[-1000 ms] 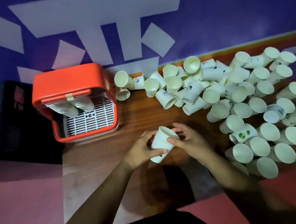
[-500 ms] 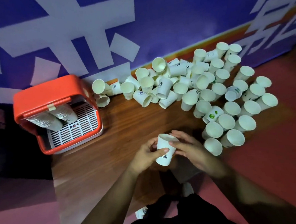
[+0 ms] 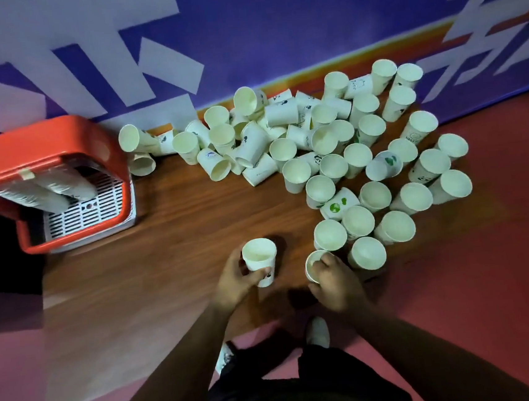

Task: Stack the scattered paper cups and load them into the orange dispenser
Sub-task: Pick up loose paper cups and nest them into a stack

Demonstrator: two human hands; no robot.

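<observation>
Grips a cup [image 3: 260, 259] in the left hand [image 3: 235, 279]: fingers curled round its lower wall, thumb on the near side, mouth up. Cannot tell whether its base touches the table [image 3: 169, 235]. Clutches a second cup [image 3: 313, 263] in the right hand [image 3: 337, 280]: fingers hooked over the rim, palm hiding most of it. Holds the two cups apart, bare wood between the fingertips of both hands. Finds the loose cups [image 3: 332, 166] just beyond and right of the right fingers, the nearest beside the knuckles, the rest spread away to the wall [image 3: 272, 21], some upright, some tipped over. Places the dispenser [image 3: 41, 141] well beyond and left of the left fingers, against the wall, two stacks [image 3: 62, 192] slanting from its front over a white grille.
</observation>
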